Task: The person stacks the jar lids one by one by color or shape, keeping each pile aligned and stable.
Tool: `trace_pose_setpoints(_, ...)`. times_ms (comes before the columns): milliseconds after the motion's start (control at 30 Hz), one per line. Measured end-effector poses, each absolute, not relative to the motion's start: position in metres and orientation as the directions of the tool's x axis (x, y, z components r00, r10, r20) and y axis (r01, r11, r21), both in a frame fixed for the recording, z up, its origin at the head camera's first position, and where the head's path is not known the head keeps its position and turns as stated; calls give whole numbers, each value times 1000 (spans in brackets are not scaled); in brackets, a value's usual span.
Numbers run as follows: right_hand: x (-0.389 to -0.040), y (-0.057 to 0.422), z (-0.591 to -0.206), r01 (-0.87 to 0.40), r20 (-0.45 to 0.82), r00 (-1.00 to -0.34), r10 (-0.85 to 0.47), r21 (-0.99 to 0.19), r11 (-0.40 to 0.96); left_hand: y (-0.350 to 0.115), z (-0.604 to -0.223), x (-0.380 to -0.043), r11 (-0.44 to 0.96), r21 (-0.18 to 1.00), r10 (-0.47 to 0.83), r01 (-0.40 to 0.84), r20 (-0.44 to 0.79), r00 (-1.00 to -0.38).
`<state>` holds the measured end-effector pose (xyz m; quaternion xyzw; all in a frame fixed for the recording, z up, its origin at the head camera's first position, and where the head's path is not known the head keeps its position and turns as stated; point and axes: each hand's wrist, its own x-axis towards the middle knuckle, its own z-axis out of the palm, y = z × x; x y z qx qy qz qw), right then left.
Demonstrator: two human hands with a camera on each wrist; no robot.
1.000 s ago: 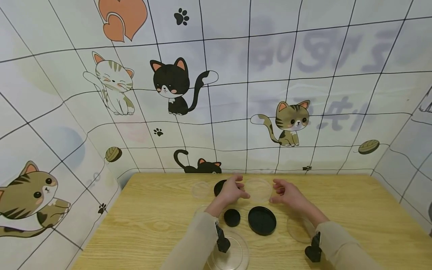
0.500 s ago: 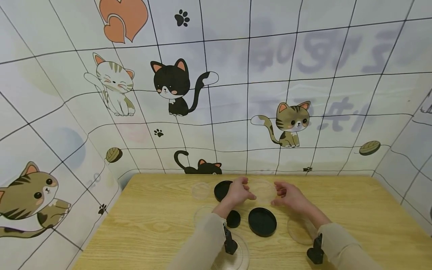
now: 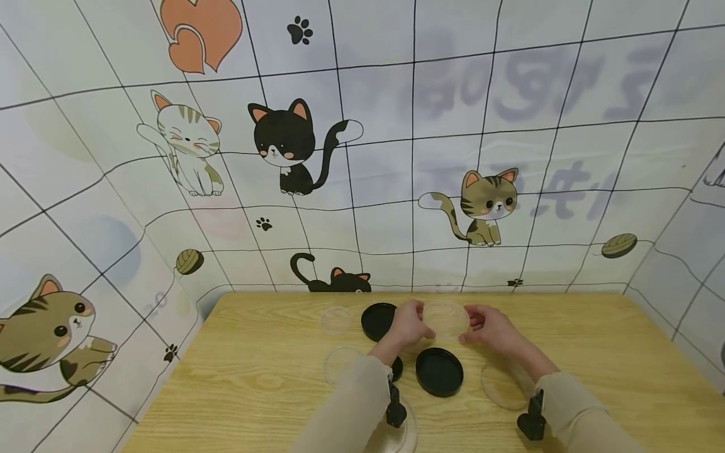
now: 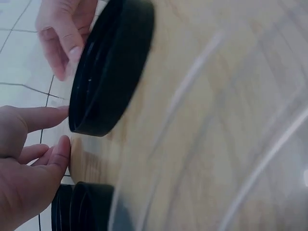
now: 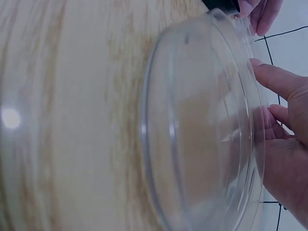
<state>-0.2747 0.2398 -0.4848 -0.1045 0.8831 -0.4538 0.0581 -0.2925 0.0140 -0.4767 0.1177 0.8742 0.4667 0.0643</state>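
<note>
A round clear plastic lid [image 3: 445, 319] lies near the back of the table, between the two hands. My left hand [image 3: 406, 324] is at its left rim, thumb and fingers spread apart. At the opposite rim my right hand [image 3: 491, 327] has its fingertips right at the edge. Just left of the left hand is a black round lid [image 3: 375, 321], partly covered by that hand. Another black lid [image 3: 439, 372] lies in front of the clear one. In the right wrist view, a clear round lid [image 5: 202, 144] fills the foreground, with the right hand [image 5: 288, 125] beyond it.
Clear discs lie at the back left [image 3: 335, 320], at left [image 3: 335, 362] and under the right wrist [image 3: 501, 387]. A small black lid [image 3: 398, 370] and a large clear disc [image 3: 409, 434] are partly hidden by the left arm. A cat-patterned wall [image 3: 385, 239] stands behind the table.
My left hand has moved to the right, and the clear lid has slid slightly right with it. The right hand has shifted a little, with its fingertips now right at the lid's rim.
</note>
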Motion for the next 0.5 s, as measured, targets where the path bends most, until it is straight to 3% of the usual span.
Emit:
trace_pose_setpoints(267, -276, 239, -486, -156, 14, -969, -248, -812, 563, 16, -475, -294, 617, 752, 281, 232, 65, -958)
trace_pose_setpoints(500, -273, 243, -487, -167, 33, -968, -250, -827, 536, 15, -477, -295, 590, 778, 303, 216, 34, -952)
